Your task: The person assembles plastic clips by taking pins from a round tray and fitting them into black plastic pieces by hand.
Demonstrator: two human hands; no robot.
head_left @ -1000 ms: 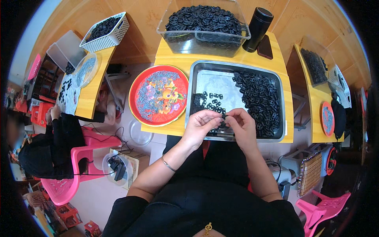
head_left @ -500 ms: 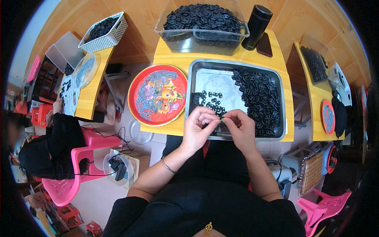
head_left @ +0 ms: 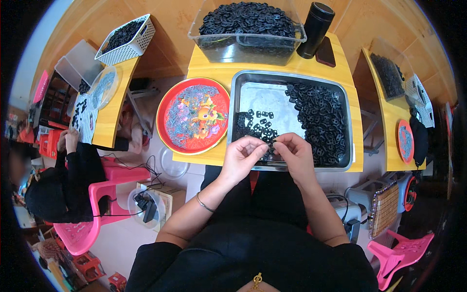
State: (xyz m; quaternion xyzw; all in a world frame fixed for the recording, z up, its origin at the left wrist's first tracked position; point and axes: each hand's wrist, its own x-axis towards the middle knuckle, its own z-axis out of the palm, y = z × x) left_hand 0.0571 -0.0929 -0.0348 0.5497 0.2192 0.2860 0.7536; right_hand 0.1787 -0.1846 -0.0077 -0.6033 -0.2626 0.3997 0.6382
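Note:
Over the near edge of the steel tray (head_left: 292, 74), my left hand (head_left: 242, 156) and my right hand (head_left: 296, 159) meet, thumb and fingers of each pinched together. A small black plastic piece (head_left: 272, 144) shows between their fingertips, partly hidden by them. Loose black pieces (head_left: 262, 123) lie in the tray's left part, just beyond my hands. A thick heap of black plastic pieces (head_left: 318, 117) with holes fills its right side. Left of the tray, a round red plate (head_left: 167, 104) with a printed pattern holds many thin grey metal pins or screws (head_left: 187, 121).
Behind the tray stand a clear bin (head_left: 243, 51) full of black pieces, a black flask (head_left: 316, 30) and a dark flat case (head_left: 326, 52). At left, a co-worker (head_left: 73, 180) sits on a pink chair (head_left: 97, 204) by another table (head_left: 114, 107). Another table (head_left: 384, 136) stands right.
My fingertips have shifted slightly apart, uncovering more of the small black piece. The co-worker's hands at left have come together by the table edge.

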